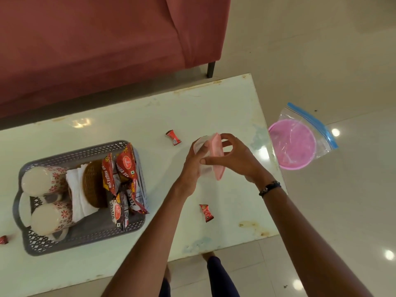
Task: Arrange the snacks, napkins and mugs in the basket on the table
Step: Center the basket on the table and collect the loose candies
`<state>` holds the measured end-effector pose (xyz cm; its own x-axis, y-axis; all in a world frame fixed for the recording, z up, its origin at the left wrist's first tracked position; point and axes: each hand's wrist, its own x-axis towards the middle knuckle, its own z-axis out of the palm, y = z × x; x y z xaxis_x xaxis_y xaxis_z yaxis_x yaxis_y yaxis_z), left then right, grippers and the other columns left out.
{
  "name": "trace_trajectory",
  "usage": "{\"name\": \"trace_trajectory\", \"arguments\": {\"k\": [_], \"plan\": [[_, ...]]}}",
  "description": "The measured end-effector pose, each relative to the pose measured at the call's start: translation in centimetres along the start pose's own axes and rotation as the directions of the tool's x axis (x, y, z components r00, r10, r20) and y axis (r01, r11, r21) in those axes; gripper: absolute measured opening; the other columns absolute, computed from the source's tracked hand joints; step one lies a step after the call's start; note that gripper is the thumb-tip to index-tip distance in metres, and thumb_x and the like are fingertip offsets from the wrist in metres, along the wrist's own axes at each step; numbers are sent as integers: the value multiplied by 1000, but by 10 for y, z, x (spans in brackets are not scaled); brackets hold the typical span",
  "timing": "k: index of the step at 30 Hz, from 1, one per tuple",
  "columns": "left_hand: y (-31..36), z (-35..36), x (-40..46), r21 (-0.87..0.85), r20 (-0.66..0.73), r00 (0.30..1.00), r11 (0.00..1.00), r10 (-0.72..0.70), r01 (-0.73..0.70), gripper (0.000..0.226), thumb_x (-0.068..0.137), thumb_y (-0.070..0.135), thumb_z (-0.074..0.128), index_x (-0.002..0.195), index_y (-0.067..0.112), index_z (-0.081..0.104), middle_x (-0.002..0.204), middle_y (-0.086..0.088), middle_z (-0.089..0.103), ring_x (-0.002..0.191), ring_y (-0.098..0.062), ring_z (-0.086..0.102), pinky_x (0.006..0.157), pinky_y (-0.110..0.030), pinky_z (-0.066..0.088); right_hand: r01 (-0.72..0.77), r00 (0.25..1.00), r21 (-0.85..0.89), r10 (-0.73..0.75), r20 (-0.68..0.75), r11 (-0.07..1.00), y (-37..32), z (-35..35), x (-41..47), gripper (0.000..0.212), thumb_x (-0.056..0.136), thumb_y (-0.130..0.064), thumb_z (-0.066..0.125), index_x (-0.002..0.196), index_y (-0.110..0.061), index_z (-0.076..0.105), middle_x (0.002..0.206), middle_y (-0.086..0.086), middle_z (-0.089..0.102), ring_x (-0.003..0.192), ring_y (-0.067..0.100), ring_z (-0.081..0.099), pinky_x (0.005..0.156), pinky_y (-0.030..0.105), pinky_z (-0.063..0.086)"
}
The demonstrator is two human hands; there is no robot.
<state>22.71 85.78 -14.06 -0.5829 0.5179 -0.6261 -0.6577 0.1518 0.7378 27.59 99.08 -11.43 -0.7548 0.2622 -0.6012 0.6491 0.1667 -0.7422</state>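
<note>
Currently: your left hand [194, 161] and right hand [233, 159] both clamp a clear pouch [211, 156] above the desk's [150, 116] right, probably opening it; basket [85, 243] left, already stocked.

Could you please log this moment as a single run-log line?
left hand + right hand: holding pink container above table | basket: mugs, napkins, snack packets inside | loose candies on table

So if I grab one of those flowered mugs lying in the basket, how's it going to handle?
The near mug lies on its side against the basket wall, so it may roll once nudged. It looks ceramic: probably rigid, weighty and breakable. Its handle points toward you, likely the surest grip.
</note>
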Motion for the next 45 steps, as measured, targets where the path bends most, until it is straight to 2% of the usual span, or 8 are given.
{"name": "trace_trajectory", "arguments": {"k": [7,11,17,23,26,31,37,45], "plan": [[1,0,1,17,-49,999,1000,-20,21,74,64,71,60,125,30,51,126,-8,60,117,-29,57,92,-57,50,-76,996,255,64,56,964,4,6,-10,70,62,-41,84,123,-32,50,114,-10,57,101,9,61,70,22,57],[-2,-8,2,-35,8,995,995,-98,98,92,51,81,61,125,27,51,125,-6,61,113,-26,61,89,-48,53,-128,985,332,81,152,935,15,-2,-13,44,77,-39,74,118,-34,60,114,-6,65,102,8,65,69,19,54],[-8,-13,10,-262,63,966,929,-252,260,68,89,64,23,129,17,51,124,-8,58,110,-28,58,90,-52,49,-194,963,311,121,240,930,26,-4,-9,43,85,-47,61,125,-33,53,123,2,59,111,15,60,80,35,57],[-19,3,13,-38,-159,950,963,-269,266,77,64,75,60,123,26,51,120,-4,62,109,-23,60,88,-53,53,-302,944,347,229,236,888,46,-12,-6,48,87,-46,59,131,-30,47,127,-5,56,118,17,54,95,49,51],[-27,6,13,58,-259,941,968,-220,242,51,86,55,50,125,23,46,119,-1,58,103,-17,58,88,-43,51,-350,928,379,264,262,857,54,-16,-4,43,87,-47,58,125,-30,51,129,-2,54,119,19,53,94,47,52],[-33,10,24,351,-400,916,917,-38,192,45,89,15,55,131,12,41,132,-12,50,112,-27,52,96,-40,49,-382,922,502,281,268,776,61,-17,6,42,88,-42,58,125,-23,53,128,3,56,119,24,54,94,51,52],[-32,5,24,484,-504,862,843,49,235,51,88,9,47,138,10,35,138,-14,40,122,-29,48,95,-36,44,-393,918,635,326,227,665,84,-29,13,44,92,-35,55,131,-16,50,125,11,58,116,28,55,95,54,49],[-32,2,17,464,-469,883,859,30,218,58,86,-1,41,141,15,34,141,-12,42,129,-25,44,101,-34,40,-241,951,440,301,-71,865,91,-40,23,33,93,-16,54,126,-14,52,120,8,58,112,31,55,81,36,52]]}}
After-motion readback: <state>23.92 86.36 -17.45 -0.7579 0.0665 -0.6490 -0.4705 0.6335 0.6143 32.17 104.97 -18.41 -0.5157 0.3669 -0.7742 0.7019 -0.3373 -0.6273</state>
